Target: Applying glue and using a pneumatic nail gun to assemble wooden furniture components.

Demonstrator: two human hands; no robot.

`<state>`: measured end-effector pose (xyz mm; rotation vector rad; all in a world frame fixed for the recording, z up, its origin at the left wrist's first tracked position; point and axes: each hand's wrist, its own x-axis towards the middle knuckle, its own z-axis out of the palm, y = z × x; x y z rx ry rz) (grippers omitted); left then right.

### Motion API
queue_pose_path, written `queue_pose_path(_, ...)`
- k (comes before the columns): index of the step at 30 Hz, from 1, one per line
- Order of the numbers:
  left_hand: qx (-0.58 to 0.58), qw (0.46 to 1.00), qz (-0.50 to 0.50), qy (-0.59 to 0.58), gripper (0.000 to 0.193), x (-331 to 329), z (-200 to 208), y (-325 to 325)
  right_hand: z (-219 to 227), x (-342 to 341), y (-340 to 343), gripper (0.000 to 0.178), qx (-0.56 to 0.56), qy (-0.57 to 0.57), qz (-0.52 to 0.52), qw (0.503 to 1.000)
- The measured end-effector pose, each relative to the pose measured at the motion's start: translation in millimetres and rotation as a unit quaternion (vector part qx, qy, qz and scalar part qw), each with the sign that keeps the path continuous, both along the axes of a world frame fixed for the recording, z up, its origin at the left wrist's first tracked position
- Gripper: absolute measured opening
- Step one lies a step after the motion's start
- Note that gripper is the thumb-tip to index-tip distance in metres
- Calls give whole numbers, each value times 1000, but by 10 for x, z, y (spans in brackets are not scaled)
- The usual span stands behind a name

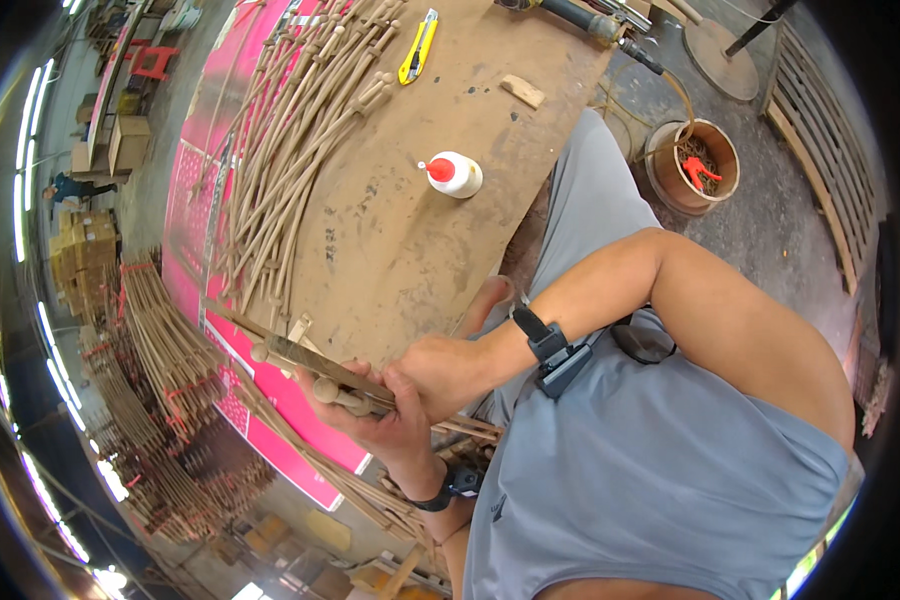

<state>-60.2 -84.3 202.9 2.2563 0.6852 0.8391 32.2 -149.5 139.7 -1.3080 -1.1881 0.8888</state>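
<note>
At the far left, bundles of thin wooden rods (pixel 160 340) are stacked on the floor, well apart from the hands. Next to the right, a fan of turned wooden spindles (pixel 290 130) lies on the brown worktable (pixel 410 240), their long axes running from near-left to far-right.

Near the table's near edge, a flat wooden strip (pixel 310 358) is held with its long axis slanting from upper left down to lower right, a turned spindle (pixel 335 393) lying along it just beneath. Both are gripped at their right ends: the left hand (pixel 385 425) is wrapped from below, fingers closed around the spindle, and the right hand (pixel 448 370) is closed over the top, touching the left. The free ends project leftward, away from both hands.

Farther right on the table stand a white glue bottle with a red cap (pixel 453 174), a yellow utility knife (pixel 419 45) and a small wood block (pixel 523 91). At the far right a round bucket (pixel 692 165) rests on the floor.
</note>
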Motion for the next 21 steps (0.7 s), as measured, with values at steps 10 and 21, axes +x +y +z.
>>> queue_pose_path(10, -1, 997, 44, -71, 74, -536, -33, 318, -75, 97, 108, 51, -42, -68, 105, 991)
queue_pose_path(21, -13, 983, 137, -120, 76, -1460, 22, 643, -702, 262, 1597, 31, -131, -171, 61, 975)
